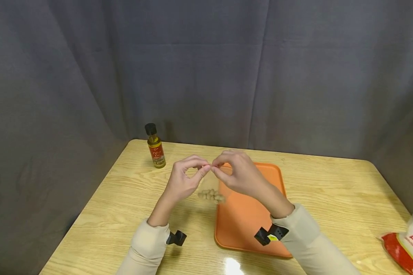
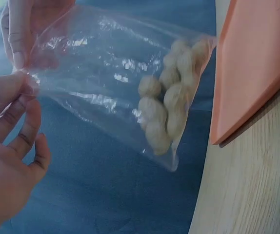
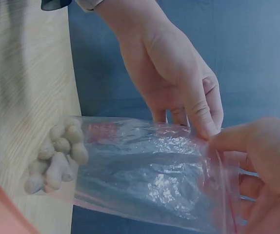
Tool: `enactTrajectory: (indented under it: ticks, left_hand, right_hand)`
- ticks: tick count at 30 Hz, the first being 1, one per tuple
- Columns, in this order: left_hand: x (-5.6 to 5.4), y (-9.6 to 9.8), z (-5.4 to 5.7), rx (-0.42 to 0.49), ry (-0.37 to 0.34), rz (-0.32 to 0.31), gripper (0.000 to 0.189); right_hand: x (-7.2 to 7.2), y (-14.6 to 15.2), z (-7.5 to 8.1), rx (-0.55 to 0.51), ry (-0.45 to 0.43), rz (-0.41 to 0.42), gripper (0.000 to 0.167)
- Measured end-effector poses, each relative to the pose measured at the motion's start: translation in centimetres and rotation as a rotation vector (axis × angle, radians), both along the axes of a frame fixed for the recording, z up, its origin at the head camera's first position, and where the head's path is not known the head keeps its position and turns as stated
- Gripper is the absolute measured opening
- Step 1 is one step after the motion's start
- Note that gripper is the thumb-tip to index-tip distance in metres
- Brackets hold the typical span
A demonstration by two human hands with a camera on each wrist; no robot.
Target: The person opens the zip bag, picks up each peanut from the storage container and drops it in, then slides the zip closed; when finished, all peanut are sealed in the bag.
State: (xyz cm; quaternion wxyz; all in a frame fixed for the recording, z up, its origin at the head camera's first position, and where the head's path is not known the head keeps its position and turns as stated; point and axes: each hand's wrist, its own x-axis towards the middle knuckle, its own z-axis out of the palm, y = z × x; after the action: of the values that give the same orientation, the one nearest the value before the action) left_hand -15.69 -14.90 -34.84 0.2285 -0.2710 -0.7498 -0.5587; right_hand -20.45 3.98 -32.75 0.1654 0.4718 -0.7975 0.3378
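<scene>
A clear plastic zip bag (image 2: 98,58) hangs between my two hands, with several unshelled peanuts (image 2: 174,102) gathered at its bottom. My left hand (image 1: 184,179) pinches the bag's top edge between thumb and forefinger. Right beside it, my right hand (image 1: 242,173) pinches the same edge, and the fingertips of both meet there. In the right wrist view a thin red line runs along the bag's mouth near the right fingers. From the head view the clear film is barely visible, while the peanuts show below the hands, overlapping the tray's left side.
An orange tray (image 1: 241,225) lies on the wooden table (image 1: 124,214), under the right forearm. At the back left stands a small olive oil bottle (image 1: 156,151) with a black cap. A red and white packet (image 1: 409,240) sits at the right edge. Grey curtains (image 1: 206,76) surround the table.
</scene>
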Motion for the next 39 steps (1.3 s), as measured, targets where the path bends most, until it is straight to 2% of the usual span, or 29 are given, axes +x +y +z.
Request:
enactTrajectory:
  ticks: [4,11,15,17,24,32,39]
  left_hand:
    - [-0.2,0.3,-0.2,0.010,0.042,-0.008,0.009]
    - [-1.6,0.3,-2.3,0.030,0.070,0.001,0.009]
    - [-1.6,0.2,-2.5,0.050,0.074,-0.005,0.008]
    - [-1.4,0.3,-2.2,0.057,0.071,-0.002,0.009]
    - [0.5,1.1,0.5,0.064,0.066,-0.002,0.010]
    - [0.7,1.2,0.7,0.089,0.048,0.001,0.010]
    - [0.5,1.1,0.6,0.094,0.045,-0.003,0.008]
  right_hand:
    - [0.1,0.3,-0.1,-0.011,-0.007,0.017,0.005]
    - [0.1,0.7,-0.2,-0.051,-0.006,0.033,0.004]
    - [0.5,1.2,0.1,-0.069,-0.034,0.011,0.002]
    - [0.6,1.5,0.1,-0.078,-0.042,0.005,0.003]
    - [0.9,1.8,0.2,-0.073,0.007,-0.020,0.006]
    - [0.9,2.6,0.0,-0.100,-0.040,0.003,0.005]
    - [0.6,2.8,0.0,-0.114,-0.033,0.019,0.005]
